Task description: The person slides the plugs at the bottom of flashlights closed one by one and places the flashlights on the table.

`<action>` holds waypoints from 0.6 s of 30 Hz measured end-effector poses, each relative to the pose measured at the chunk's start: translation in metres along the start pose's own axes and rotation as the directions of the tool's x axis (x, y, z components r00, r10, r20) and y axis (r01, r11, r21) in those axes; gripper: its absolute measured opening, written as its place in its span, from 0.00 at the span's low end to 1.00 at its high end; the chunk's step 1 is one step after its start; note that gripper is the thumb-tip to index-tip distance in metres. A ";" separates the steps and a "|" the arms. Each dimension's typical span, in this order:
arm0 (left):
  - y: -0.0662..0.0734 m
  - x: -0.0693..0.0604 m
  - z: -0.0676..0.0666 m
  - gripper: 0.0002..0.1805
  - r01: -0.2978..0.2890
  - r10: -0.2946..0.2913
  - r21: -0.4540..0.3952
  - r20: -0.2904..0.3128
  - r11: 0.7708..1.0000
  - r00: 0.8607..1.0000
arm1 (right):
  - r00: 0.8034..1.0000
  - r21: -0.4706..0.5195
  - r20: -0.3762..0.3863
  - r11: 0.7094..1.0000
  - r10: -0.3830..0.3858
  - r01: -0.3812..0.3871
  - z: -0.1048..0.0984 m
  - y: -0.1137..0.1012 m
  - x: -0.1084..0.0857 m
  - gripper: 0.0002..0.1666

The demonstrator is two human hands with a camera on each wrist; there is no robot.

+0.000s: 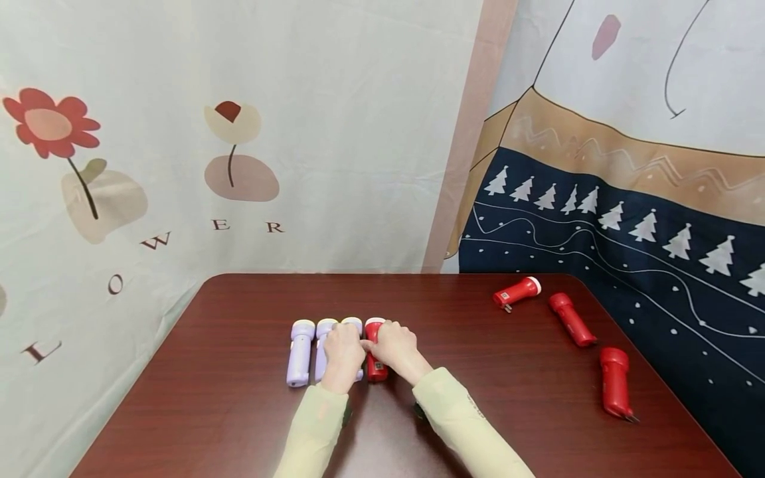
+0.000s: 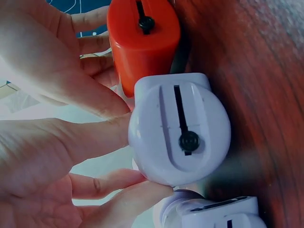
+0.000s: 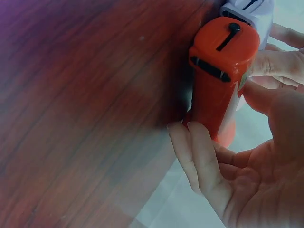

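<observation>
Three lavender flashlights and one red flashlight lie side by side, white lens ends away from me. My left hand [image 1: 343, 352] pinches the third lavender flashlight [image 2: 199, 123] between thumb and fingers. Beside it, my right hand [image 1: 396, 345] has its thumb and fingers round the red flashlight [image 3: 213, 90], which rests on the table. The leftmost lavender flashlight [image 1: 300, 354] stands a little apart; the second [image 1: 321, 362] is partly hidden by my left hand. Both thumbs are close together between the held flashlights.
Three more red flashlights lie at the right of the brown table [image 1: 239, 425]: one near the back [image 1: 515, 292], one angled [image 1: 572, 320] and one nearer the right edge [image 1: 615, 382]. Printed curtains hang behind the table.
</observation>
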State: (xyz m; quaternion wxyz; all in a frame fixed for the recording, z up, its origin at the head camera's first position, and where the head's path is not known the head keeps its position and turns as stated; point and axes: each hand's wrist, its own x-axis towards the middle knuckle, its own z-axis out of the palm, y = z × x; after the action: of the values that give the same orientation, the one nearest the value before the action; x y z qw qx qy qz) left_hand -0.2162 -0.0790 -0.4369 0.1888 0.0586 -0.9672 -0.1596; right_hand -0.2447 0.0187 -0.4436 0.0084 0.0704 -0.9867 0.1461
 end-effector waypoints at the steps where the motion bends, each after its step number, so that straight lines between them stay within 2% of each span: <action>1: 0.000 0.000 0.000 0.11 -0.001 0.001 0.002 -0.004 1.000 1.000 | 1.000 -0.009 -0.001 1.000 0.001 -0.001 0.000 0.001 0.000 0.33; 11: -0.003 0.000 0.001 0.11 -0.014 0.014 0.000 0.013 1.000 1.000 | 0.999 -0.063 -0.045 0.998 -0.014 0.011 -0.004 0.012 -0.002 0.35; 14: -0.003 0.001 0.001 0.13 -0.019 0.019 -0.018 0.023 1.000 1.000 | 0.997 -0.084 -0.074 0.996 -0.034 0.028 -0.010 0.025 -0.003 0.34; 18: -0.004 0.001 0.000 0.14 -0.008 0.010 -0.042 0.048 0.999 0.999 | 0.993 -0.105 -0.120 0.994 -0.018 0.005 -0.028 0.057 -0.004 0.33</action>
State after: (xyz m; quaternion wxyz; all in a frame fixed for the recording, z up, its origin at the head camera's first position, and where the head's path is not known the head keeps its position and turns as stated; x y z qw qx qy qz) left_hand -0.2167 -0.0828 -0.4378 0.1673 0.0467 -0.9682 -0.1803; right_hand -0.2494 0.0812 -0.4334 0.0728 0.0666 -0.9903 0.0980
